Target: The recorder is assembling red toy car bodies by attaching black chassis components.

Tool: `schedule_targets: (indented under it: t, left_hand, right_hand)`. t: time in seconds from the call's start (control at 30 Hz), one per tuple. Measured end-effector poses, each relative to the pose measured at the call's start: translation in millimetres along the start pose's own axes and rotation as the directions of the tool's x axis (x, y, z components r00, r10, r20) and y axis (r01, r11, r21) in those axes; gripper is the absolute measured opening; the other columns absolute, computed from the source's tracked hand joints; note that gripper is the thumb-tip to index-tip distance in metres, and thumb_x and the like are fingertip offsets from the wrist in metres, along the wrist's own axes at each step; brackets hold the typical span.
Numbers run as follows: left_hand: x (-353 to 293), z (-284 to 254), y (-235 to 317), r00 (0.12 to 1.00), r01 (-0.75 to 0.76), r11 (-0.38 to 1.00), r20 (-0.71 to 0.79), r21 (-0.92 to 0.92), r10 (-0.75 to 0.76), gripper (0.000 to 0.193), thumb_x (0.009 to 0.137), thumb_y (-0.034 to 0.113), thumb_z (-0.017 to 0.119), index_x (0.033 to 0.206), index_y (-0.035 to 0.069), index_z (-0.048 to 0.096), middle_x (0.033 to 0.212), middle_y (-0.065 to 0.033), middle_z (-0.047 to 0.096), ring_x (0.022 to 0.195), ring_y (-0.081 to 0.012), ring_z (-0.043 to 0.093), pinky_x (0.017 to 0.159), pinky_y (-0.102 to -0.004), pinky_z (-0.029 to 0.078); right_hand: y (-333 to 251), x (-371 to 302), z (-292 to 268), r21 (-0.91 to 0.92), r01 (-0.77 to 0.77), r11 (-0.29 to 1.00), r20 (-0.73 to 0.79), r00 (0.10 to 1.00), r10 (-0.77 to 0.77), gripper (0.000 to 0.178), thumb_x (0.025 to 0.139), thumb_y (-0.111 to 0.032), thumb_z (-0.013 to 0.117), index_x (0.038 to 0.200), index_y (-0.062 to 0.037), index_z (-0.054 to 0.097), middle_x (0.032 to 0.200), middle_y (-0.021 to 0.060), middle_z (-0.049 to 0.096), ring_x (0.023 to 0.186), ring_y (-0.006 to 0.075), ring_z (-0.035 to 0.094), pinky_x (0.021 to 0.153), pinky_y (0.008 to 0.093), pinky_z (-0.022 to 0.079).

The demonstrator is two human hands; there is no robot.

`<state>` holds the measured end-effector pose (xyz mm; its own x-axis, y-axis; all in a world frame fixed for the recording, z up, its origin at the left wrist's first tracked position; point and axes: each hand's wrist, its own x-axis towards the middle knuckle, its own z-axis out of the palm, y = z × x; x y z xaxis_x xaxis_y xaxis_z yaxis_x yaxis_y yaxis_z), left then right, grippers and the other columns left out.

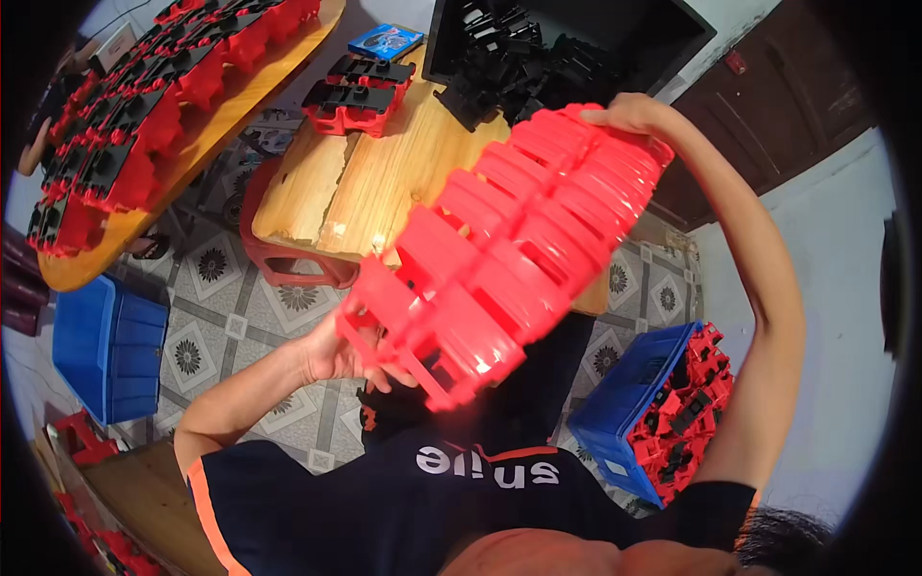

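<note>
A long row of red plastic housings (509, 230), pressed together side by side, is held up at a slant between my hands, over the near part of a wooden table (307, 187). My left hand (351, 350) grips its lower left end, with fingers curled beneath it. At the upper right end, my right hand (624, 113) has its thumb on top; the other fingers are partly hidden. Beyond the row, several black plastic parts (519, 72) lie heaped in and before a black bin (663, 43). Red housings with black tops (355, 96) stand on the table's far left.
A blue packet (386, 41) lies at the table's back. Another wooden table (182, 197) at left carries rows of red-and-black assemblies (144, 120); another person's hand (36, 149) is beside it. A blue crate (115, 350) stands left, a filled blue crate (615, 413) right. A red chair (298, 267) adjoins the table.
</note>
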<state>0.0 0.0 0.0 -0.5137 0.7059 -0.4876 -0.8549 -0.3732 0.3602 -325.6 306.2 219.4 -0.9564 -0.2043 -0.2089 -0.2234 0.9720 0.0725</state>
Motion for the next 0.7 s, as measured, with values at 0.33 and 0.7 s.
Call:
schedule_targets:
  t: [0.33, 0.7]
  left_hand:
    - [4, -78, 32, 0.98, -0.165, 0.944, 0.056, -0.287, 0.189, 0.113, 0.081, 0.087, 0.019, 0.139, -0.009, 0.036, 0.103, -0.0389, 0.062, 0.086, -0.0482, 0.068, 0.046, -0.0403, 0.058]
    - [5, -15, 12, 0.721, -0.682, 0.729, -0.113, 0.056, 0.684, 0.101, 0.082, 0.076, 0.047, 0.155, 0.018, 0.007, 0.134, -0.0253, 0.051, 0.11, -0.0456, 0.06, 0.073, -0.0488, 0.058]
  right_hand:
    - [-26, 149, 52, -0.26, 0.165, 0.952, 0.429, 0.903, -0.039, 0.024, 0.062, -0.016, 0.066, 0.078, 0.0012, 0.07, 0.072, 0.0109, 0.065, 0.062, 0.0267, 0.061, 0.052, 0.0427, 0.047]
    - [27, 92, 30, 0.595, 0.174, 0.785, -0.048, 0.982, -0.182, 0.048, 0.079, -0.044, 0.072, 0.099, -0.0007, 0.07, 0.084, 0.0069, 0.068, 0.069, 0.02, 0.065, 0.062, 0.0336, 0.054]
